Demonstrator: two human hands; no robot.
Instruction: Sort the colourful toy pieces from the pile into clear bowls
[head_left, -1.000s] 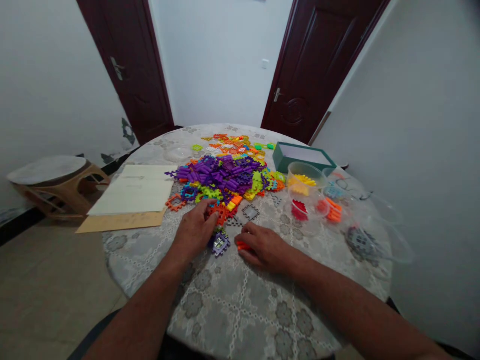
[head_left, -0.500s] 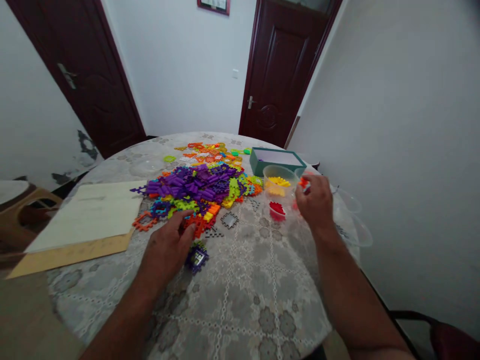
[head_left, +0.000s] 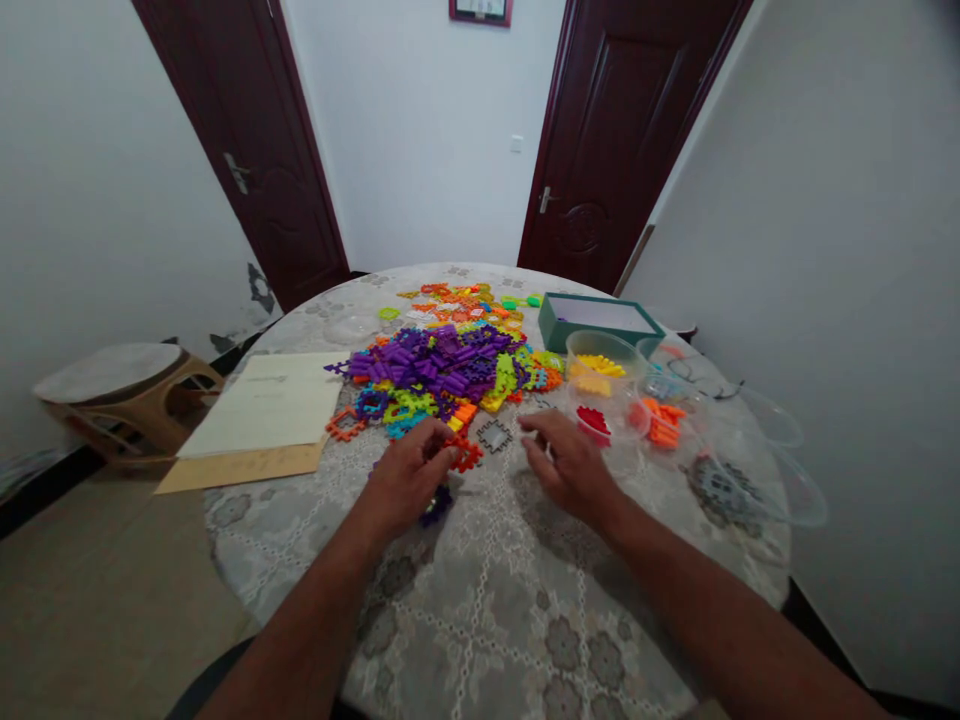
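Observation:
My left hand (head_left: 409, 478) rests low at the near edge of the pile, its fingers loosely bent and the thumb apart from them. A red interlocking plastic piece (head_left: 468, 454) lies right by its thumb tip; whether they touch is hard to tell. Partly under that hand is a dark purple piece (head_left: 436, 506). My right hand (head_left: 568, 465) hovers over the cloth with fingers spread and nothing in them. Between the hands lies a clear, dark-edged square piece (head_left: 495, 436). Beyond is a heap of purple pieces (head_left: 442, 360) mixed with green, blue and yellow ones.
Clear tubs at right hold yellow pieces (head_left: 598, 370), red pieces (head_left: 593, 422) and orange pieces (head_left: 661, 422). A green box (head_left: 600, 320) stands behind them. Clear lids (head_left: 795, 490) lie near the right edge. Paper (head_left: 262, 405) lies at left, beside a wooden stool (head_left: 127, 385).
My right hand has come left from the tubs and no longer holds the orange-red piece. The orange pieces in the tub are now uncovered. The view has swung left.

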